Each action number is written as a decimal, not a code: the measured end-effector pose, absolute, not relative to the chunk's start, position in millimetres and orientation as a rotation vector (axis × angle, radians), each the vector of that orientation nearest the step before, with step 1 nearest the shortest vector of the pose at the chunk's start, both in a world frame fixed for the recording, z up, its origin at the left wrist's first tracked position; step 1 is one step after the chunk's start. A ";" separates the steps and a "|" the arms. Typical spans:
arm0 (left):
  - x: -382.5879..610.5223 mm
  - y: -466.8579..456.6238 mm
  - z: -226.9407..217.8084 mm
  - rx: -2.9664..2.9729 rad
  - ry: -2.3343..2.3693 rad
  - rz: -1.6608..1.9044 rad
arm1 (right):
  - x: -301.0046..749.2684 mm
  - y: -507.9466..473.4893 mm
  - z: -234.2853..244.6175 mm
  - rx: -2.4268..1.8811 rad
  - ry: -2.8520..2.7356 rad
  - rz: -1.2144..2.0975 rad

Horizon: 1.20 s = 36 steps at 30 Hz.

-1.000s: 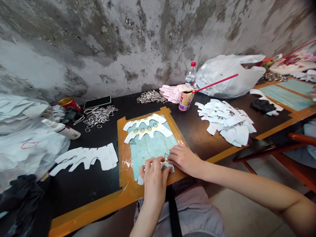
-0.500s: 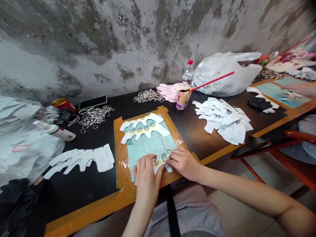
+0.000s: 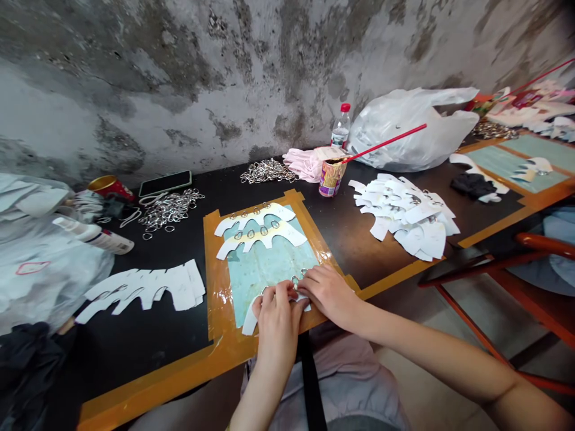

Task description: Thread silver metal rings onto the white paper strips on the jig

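Two hands close over a white card strip [image 3: 250, 320] at the near edge of a taped board [image 3: 215, 281]

The left hand [image 3: 276, 323] has its fingers [image 3: 281, 293] pinched together on the strip; the right hand [image 3: 327, 293] curls its fingers [image 3: 305, 281] down beside small metal rings [image 3: 295, 279], though any grip there is hidden. A loosened pinch could flick a ring onto the black worktop [image 3: 135, 335], while the board's glossy film [image 3: 269, 281] might let the strip skid out of line
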<state>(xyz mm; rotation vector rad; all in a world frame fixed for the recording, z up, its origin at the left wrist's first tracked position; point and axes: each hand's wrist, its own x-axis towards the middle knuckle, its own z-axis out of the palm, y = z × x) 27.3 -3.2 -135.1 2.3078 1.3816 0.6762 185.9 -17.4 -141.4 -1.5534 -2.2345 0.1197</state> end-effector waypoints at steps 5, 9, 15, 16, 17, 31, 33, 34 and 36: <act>28.4 -13.2 -138.7 2.388 1.370 0.760 | 185.1 -17.6 -137.9 -1.538 -2.278 0.096; 27.5 -19.6 -144.3 2.411 1.392 0.839 | 188.8 -21.3 -141.9 -1.479 -2.283 0.128; 27.8 -20.8 -149.2 2.399 1.506 0.793 | 201.9 -21.9 -147.7 -1.203 -2.361 0.010; 28.0 -21.0 -149.1 2.393 1.499 0.781 | 203.9 -21.8 -147.4 -1.166 -2.379 -0.020; 27.8 -21.4 -148.2 2.385 1.486 0.772 | 205.4 -21.9 -146.9 -1.143 -2.398 -0.049; 10.0 29.1 -121.4 2.655 1.121 0.523 | 195.0 -24.5 -147.7 -1.275 -2.483 -0.058; 12.7 30.7 -124.9 2.653 1.156 0.476 | 197.2 -22.1 -146.8 -1.218 -2.501 -0.058; 13.8 30.5 -125.8 2.642 1.188 0.469 | 198.7 -20.6 -146.1 -1.193 -2.515 -0.051; 15.0 29.8 -126.3 2.601 1.246 0.464 | 201.7 -18.1 -143.9 -1.168 -2.549 -0.023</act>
